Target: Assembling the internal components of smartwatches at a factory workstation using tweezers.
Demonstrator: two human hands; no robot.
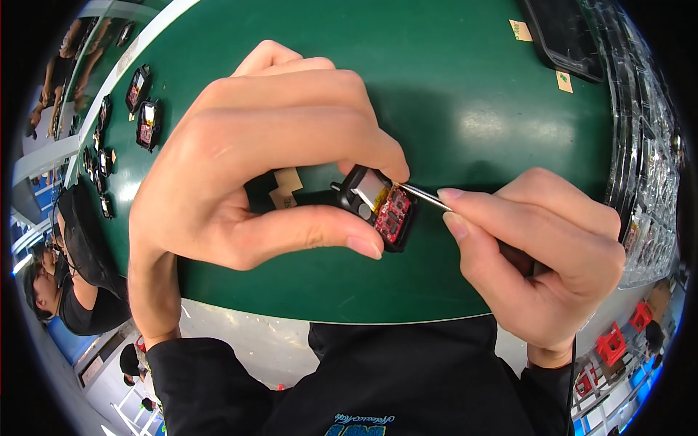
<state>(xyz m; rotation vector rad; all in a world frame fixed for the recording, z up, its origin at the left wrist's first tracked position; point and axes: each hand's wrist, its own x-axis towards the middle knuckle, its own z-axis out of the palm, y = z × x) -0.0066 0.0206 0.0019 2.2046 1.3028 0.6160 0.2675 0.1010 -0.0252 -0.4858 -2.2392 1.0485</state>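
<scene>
Between the thumb and fingers of my left hand (247, 145) is a small black electronic device (382, 207) with its casing open. Inside it show a red circuit board (394, 216), a silver battery-like block (369, 190) and a bit of yellow tape. My right hand (545, 254) pinches slim metal tweezers (429, 197) between thumb and forefinger. Their tip reaches the device's upper edge, beside my left fingertip. What exactly the tip touches is too small to make out.
More open devices (148, 125) lie along the table's left side. A black tray (563, 36) sits at the far right, beside stacked clear plastic trays (647, 160). Paper tags (286, 187) lie on the green table (443, 51). A person in black (83, 291) is at the left.
</scene>
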